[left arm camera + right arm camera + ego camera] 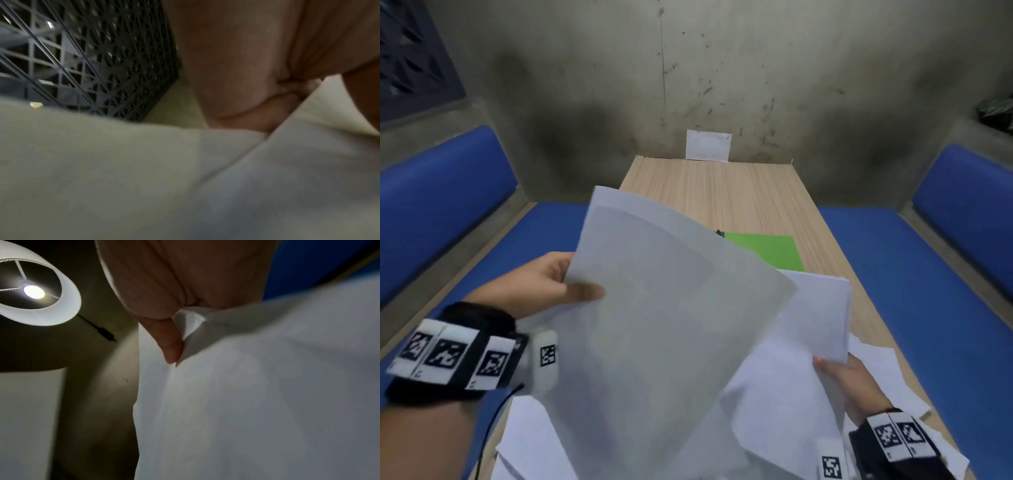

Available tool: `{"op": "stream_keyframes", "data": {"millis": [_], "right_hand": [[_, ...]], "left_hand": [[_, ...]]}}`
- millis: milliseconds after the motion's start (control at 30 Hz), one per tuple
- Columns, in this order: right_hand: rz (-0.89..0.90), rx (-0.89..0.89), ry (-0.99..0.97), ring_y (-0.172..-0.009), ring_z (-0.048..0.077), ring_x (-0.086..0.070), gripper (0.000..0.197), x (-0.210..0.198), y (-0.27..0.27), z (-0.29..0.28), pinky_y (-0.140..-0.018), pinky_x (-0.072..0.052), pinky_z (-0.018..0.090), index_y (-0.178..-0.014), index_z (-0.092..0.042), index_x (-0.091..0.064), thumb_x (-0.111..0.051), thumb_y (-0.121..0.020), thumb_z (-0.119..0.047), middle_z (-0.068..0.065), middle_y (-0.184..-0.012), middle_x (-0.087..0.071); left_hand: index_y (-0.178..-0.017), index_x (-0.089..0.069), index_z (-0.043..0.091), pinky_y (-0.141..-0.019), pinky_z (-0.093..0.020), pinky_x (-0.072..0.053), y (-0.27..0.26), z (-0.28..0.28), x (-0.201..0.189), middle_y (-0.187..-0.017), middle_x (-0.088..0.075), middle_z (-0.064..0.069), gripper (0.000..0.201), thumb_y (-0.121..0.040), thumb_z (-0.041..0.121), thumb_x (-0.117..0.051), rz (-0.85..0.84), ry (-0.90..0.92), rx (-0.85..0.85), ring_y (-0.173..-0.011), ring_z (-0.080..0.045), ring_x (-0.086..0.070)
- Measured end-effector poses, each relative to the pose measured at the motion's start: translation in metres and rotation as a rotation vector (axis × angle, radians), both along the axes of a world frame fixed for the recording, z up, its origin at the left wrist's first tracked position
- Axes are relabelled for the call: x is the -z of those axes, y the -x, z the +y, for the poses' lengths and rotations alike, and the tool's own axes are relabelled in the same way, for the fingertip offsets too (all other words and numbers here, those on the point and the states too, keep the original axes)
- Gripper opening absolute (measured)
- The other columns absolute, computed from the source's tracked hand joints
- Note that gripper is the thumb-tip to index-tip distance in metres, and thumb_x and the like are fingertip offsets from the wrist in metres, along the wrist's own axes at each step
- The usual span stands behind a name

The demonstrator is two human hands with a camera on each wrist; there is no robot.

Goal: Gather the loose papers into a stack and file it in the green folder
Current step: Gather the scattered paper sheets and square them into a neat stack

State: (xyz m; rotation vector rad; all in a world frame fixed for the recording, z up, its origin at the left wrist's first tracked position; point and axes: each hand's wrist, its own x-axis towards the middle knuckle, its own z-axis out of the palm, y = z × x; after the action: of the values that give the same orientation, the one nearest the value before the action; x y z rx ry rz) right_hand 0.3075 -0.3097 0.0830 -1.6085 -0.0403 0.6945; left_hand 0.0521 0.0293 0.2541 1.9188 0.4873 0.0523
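Note:
My left hand (565,284) pinches the left edge of a few white sheets (671,308) raised above the table, thumb on top. In the left wrist view that hand (257,100) grips the paper (185,178) close to the lens. My right hand (842,377) holds another bunch of white sheets (818,308) by its lower right edge; in the right wrist view its thumb (170,344) presses on the paper (257,394). The green folder (770,251) lies flat on the table beyond the raised sheets, partly hidden by them. More loose papers (887,370) lie on the near table.
The wooden table (722,192) runs away from me between blue cushioned benches (914,267). A white card (707,145) leans on the grey wall at the far end. A lamp (35,290) hangs overhead and a dark lattice grille (102,56) is at the left.

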Motion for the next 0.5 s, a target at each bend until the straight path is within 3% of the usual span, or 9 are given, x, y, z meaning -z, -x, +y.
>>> {"op": "stream_keyframes", "data": {"millis": [100,200,233,300,400,500], "right_hand": [[0.081,-0.074,-0.057,-0.067,0.028,-0.07,0.023,0.003,0.02,0.023,-0.066,-0.057,0.036,-0.108,0.005,-0.06,-0.054,-0.086,0.004,0.013,-0.077,-0.074],[0.172,-0.128,-0.099,-0.065,0.026,-0.071,0.017,0.014,0.04,0.035,-0.06,-0.058,0.035,-0.1,0.003,-0.062,-0.056,-0.084,0.003,0.013,-0.074,-0.075],[0.18,-0.14,-0.096,-0.064,0.024,-0.071,0.014,0.016,0.047,0.038,-0.06,-0.055,0.035,-0.097,0.001,-0.062,-0.056,-0.084,0.002,0.011,-0.072,-0.075],[0.191,-0.113,-0.004,-0.065,0.023,-0.064,0.01,0.029,0.056,0.041,-0.06,-0.047,0.032,-0.096,-0.003,-0.06,-0.056,-0.088,-0.003,0.009,-0.071,-0.068],[0.35,-0.047,0.024,-0.072,0.031,-0.06,0.03,0.046,0.062,0.041,-0.059,-0.049,0.034,-0.088,-0.002,-0.063,-0.074,-0.074,-0.026,0.017,-0.067,-0.065],[0.476,0.03,0.046,-0.07,0.033,-0.059,0.022,0.055,0.062,0.034,-0.057,-0.05,0.04,-0.097,0.009,-0.061,-0.049,-0.091,-0.008,0.02,-0.063,-0.067]], "left_hand": [[-0.093,-0.069,0.027,-0.068,-0.006,-0.05,-0.034,-0.013,0.014,-0.084,-0.075,0.021,0.02,-0.075,0.018,-0.074,0.046,-0.049,0.046,-0.08,0.004,-0.069],[-0.091,-0.06,0.034,-0.068,-0.003,-0.045,-0.069,-0.023,0.057,-0.073,-0.068,0.036,0.034,-0.082,0.002,-0.065,0.038,-0.155,0.053,-0.07,0.017,-0.06],[-0.093,-0.06,0.033,-0.069,-0.007,-0.044,-0.078,-0.027,0.073,-0.073,-0.068,0.034,0.033,-0.081,0.002,-0.065,0.04,-0.188,0.048,-0.071,0.017,-0.059],[-0.108,-0.06,0.022,-0.074,-0.014,-0.039,-0.093,-0.038,0.105,-0.092,-0.067,0.022,0.031,-0.081,0.007,-0.065,0.072,-0.276,0.031,-0.087,0.003,-0.06],[-0.119,-0.059,0.01,-0.081,-0.018,-0.04,-0.106,-0.053,0.146,-0.112,-0.062,0.003,0.034,-0.084,0.01,-0.062,0.09,-0.335,-0.002,-0.106,-0.015,-0.06],[-0.119,-0.063,0.011,-0.093,-0.021,-0.039,-0.113,-0.063,0.17,-0.116,-0.046,0.008,0.033,-0.086,0.007,-0.059,0.069,-0.375,-0.031,-0.109,-0.016,-0.053]]}}
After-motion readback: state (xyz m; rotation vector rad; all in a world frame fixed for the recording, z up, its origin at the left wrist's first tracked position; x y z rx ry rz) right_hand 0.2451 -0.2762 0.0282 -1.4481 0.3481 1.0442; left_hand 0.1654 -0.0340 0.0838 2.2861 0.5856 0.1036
